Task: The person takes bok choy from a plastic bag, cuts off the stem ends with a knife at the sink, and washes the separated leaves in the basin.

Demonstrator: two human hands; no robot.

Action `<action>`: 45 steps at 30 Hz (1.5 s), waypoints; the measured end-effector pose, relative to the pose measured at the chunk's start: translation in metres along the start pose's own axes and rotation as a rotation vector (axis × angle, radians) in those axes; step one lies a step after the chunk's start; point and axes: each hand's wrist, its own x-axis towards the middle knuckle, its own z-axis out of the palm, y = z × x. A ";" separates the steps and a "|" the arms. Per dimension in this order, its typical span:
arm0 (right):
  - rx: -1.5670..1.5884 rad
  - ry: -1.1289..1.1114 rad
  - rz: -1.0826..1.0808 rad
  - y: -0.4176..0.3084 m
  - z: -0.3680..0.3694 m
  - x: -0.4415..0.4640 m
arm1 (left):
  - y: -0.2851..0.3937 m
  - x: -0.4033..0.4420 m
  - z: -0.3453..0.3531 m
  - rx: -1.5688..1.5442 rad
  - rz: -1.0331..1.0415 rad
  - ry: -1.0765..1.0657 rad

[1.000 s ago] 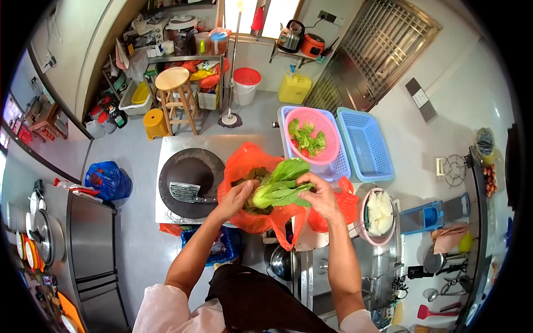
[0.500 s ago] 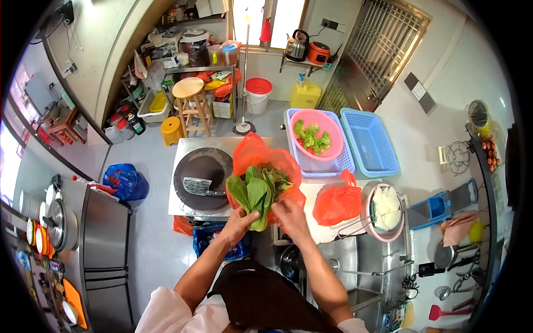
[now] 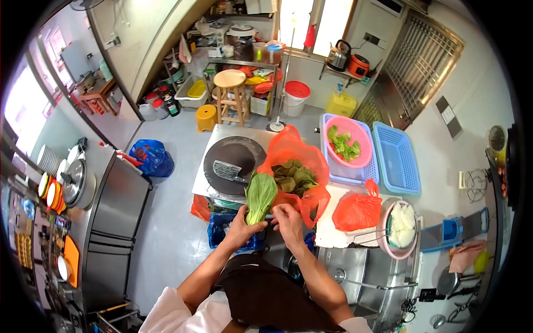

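Observation:
A head of bok choy [image 3: 261,194], leaves pointing away from me, is gripped near its pale stem end by my left hand [image 3: 242,228]. My right hand [image 3: 287,221] is just right of the stem, close to the near edge of a red plastic bag [image 3: 316,155]. Its fingers are curled together, and I cannot make out what is in them. More leafy greens [image 3: 294,177] lie in the spread bag. Left of the bag, a cleaver [image 3: 229,171] rests on a round dark chopping board [image 3: 215,154].
A pink colander [image 3: 363,145] with lettuce pieces sits in a blue basket, beside another blue basket [image 3: 397,166]. A tied red bag [image 3: 358,211] and a bowl of white food [image 3: 402,225] stand above the sink [image 3: 352,272]. Below the board is a blue-lined bin [image 3: 217,232].
The bok choy has come away from the bag's greens toward the left and is turned more upright. My right hand stays close to its stem. The whole view has shifted rightward.

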 end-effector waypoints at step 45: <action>-0.277 -0.077 -0.307 -0.056 0.034 -0.001 | -0.010 -0.025 -0.049 0.304 0.299 0.212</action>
